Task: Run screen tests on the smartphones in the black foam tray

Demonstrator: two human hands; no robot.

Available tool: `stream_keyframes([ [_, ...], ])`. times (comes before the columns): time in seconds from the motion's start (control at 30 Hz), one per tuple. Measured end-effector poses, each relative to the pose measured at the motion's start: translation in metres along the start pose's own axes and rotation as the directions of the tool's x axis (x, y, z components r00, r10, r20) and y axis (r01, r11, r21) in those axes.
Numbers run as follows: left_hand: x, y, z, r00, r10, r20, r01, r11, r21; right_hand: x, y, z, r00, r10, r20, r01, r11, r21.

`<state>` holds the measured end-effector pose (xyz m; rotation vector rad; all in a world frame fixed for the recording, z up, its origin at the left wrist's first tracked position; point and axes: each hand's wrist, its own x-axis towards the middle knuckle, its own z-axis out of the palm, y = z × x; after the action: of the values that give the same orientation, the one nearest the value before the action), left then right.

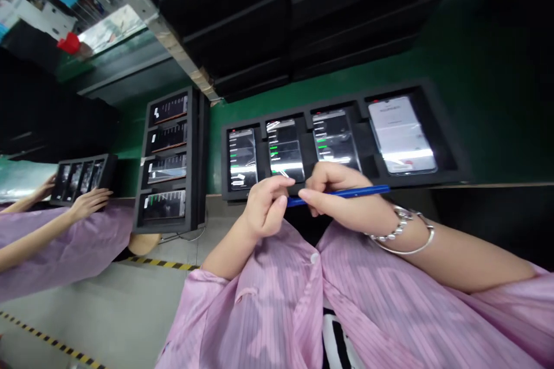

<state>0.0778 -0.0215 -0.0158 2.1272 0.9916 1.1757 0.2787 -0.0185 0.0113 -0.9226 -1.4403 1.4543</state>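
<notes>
My left hand [265,207] is curled shut, its fingertips pinching the near tip of a blue stylus pen [355,192]. My right hand [341,199] grips the same pen along its shaft, with silver bracelets on the wrist. Both hands hover at the near edge of a black foam tray [450,144] holding several lit phones. A dark-screen phone [285,150] lies just beyond my fingers. A white-screen phone [401,135] fills the rightmost slot.
A second black foam tray [194,155] of phones stands to the left. Farther left, a co-worker's hands [89,202] in pink sleeves touch a third tray [110,170]. Stacked black trays [281,17] sit behind on the green conveyor belt [476,57].
</notes>
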Motion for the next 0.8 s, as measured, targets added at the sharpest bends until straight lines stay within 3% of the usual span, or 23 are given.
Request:
stream_keyframes([
  [0.1,0.016,0.025,0.011,0.993,0.109,-0.036,-0.108,0.994,0.015,-0.006,0.003,-0.001,0.982,-0.188,0.029,0.187,0.982,0.018],
  [0.2,0.029,0.041,0.026,0.988,0.149,-0.035,-0.149,0.989,0.002,-0.009,0.006,-0.004,0.901,-0.431,-0.046,0.433,0.901,0.042],
  [0.27,0.043,0.040,0.033,0.984,0.177,0.020,-0.175,0.983,-0.056,-0.008,0.009,-0.016,0.883,-0.466,-0.051,0.465,0.885,-0.029],
  [0.33,0.066,0.028,0.033,0.981,0.175,0.088,-0.172,0.984,-0.040,-0.005,0.015,-0.040,0.907,-0.421,-0.011,0.413,0.894,-0.176],
  [0.4,0.098,0.005,0.026,0.989,0.123,0.079,-0.130,0.987,0.091,-0.002,0.024,-0.074,0.936,-0.350,-0.037,0.312,0.875,-0.370],
  [0.5,0.152,-0.045,0.000,0.996,0.014,-0.090,0.012,0.959,0.283,0.004,0.039,-0.129,0.915,-0.267,-0.303,0.048,0.817,-0.574],
  [0.53,0.167,-0.063,-0.011,0.996,-0.006,-0.093,0.036,0.946,0.323,0.006,0.044,-0.144,0.902,-0.218,-0.374,-0.048,0.808,-0.587],
  [0.6,0.187,-0.097,-0.031,0.997,-0.078,0.020,0.062,0.903,0.425,0.008,0.053,-0.167,0.881,-0.091,-0.465,-0.200,0.819,-0.539],
  [0.7,0.187,-0.125,-0.051,0.967,-0.198,0.162,0.071,0.815,0.575,0.010,0.061,-0.187,0.820,0.067,-0.569,-0.319,0.878,-0.357],
  [0.8,0.158,-0.122,-0.059,0.960,-0.236,0.152,0.094,0.780,0.619,0.013,0.059,-0.203,0.768,0.169,-0.617,-0.377,0.899,-0.223],
])
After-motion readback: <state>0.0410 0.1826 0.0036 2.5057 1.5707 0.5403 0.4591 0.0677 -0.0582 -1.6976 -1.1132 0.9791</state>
